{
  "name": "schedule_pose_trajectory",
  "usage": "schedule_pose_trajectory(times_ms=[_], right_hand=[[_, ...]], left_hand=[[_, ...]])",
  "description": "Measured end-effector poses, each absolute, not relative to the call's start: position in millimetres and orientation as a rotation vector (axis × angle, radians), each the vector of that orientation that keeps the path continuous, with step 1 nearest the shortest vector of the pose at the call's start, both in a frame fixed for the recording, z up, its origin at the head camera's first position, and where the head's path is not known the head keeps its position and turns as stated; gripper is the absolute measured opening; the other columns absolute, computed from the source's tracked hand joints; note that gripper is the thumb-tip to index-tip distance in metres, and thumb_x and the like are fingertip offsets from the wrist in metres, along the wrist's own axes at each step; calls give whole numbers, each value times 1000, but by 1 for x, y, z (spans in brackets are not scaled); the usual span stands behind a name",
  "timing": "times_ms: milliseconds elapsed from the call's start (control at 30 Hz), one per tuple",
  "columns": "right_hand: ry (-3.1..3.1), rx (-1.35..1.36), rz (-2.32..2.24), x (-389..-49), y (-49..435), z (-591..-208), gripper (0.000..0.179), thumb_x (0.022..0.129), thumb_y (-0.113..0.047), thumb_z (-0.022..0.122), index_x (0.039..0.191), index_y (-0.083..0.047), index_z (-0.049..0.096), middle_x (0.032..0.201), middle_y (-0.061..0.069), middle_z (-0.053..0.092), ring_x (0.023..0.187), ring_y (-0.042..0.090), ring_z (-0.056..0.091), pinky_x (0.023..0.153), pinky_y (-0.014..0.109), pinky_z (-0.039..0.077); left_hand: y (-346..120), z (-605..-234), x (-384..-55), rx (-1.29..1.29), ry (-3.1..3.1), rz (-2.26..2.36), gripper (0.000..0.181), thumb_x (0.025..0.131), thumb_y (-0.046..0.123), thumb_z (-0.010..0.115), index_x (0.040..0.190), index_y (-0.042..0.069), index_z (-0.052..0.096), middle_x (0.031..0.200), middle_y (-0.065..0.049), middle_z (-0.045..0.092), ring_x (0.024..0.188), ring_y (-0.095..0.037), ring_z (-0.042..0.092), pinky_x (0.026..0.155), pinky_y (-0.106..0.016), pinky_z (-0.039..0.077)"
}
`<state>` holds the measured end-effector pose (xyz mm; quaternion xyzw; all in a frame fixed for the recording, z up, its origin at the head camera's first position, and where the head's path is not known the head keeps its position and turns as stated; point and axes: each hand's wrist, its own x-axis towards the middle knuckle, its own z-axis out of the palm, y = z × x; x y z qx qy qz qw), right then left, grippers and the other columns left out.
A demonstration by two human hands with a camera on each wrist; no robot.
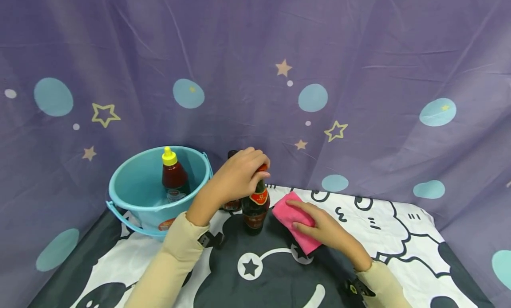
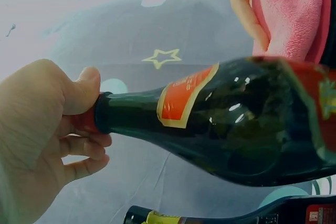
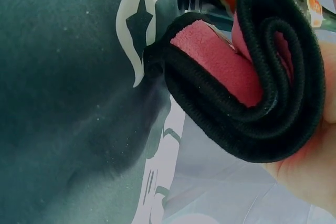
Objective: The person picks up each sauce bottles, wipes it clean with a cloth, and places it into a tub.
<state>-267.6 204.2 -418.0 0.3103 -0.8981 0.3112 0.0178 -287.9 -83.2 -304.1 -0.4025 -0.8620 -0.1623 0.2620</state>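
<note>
My left hand [image 1: 239, 173] pinches the red cap of a dark glass bottle [image 1: 255, 212] with an orange-red neck label. In the head view the bottle stands upright on the patterned cloth. The left wrist view shows my thumb and fingers around the cap [image 2: 90, 119]. To its right, my right hand [image 1: 325, 226] grips a folded pink towel [image 1: 295, 217], thumb on one side and fingers on the other. Black edging and layered folds of the towel [image 3: 220, 129] show in the right wrist view. Behind my left hand is a second dark bottle [image 1: 232, 205], partly hidden by it.
On the left stands a light blue bucket [image 1: 145, 217] with its handle lowered. Inside it is a red sauce bottle [image 1: 174, 179] with a yellow nozzle cap. A black-and-white cartoon cloth [image 1: 275, 286] covers the table. Behind everything hangs a purple curtain [image 1: 247, 46].
</note>
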Motion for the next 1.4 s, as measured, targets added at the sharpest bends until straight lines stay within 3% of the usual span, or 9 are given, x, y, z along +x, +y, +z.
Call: schedule_pose_trajectory(times_ms=[200,767,900,1100,1400], right_hand=[[-2819,966,986,-269,205,-422,61,92,-31,77,148,-27,52,119,-1,65,89,10,55,76,27,49],[-2805,938,1093,-273,203,-423,60,93,-35,75,148,-29,52,116,-1,63,85,9,56,73,26,50],[-2782,919,1103,-276,201,-417,61,93,-33,76,148,-30,52,120,-1,64,86,10,57,74,27,50],[-2752,924,1192,-275,199,-405,62,92,-30,77,148,-30,51,104,0,62,75,10,59,67,27,53],[-2621,948,1306,-271,198,-373,63,93,-20,76,150,-26,50,99,7,63,73,15,64,61,30,58]], left_hand=[[-84,-308,-278,-1104,-2336,-467,12,96,22,71,101,12,66,93,2,63,84,-17,51,79,-33,46],[-91,-319,-276,-1037,-2221,-443,12,94,22,73,100,13,67,91,2,63,84,-18,52,82,-36,46],[-94,-317,-279,-1025,-2211,-450,12,93,20,74,100,12,68,90,1,63,83,-18,52,83,-37,46],[-94,-317,-280,-1012,-2222,-426,12,94,21,73,100,12,68,91,1,64,83,-19,52,82,-37,47],[-95,-316,-278,-983,-2317,-459,17,98,29,69,107,15,69,96,2,63,87,-17,52,84,-37,47]])
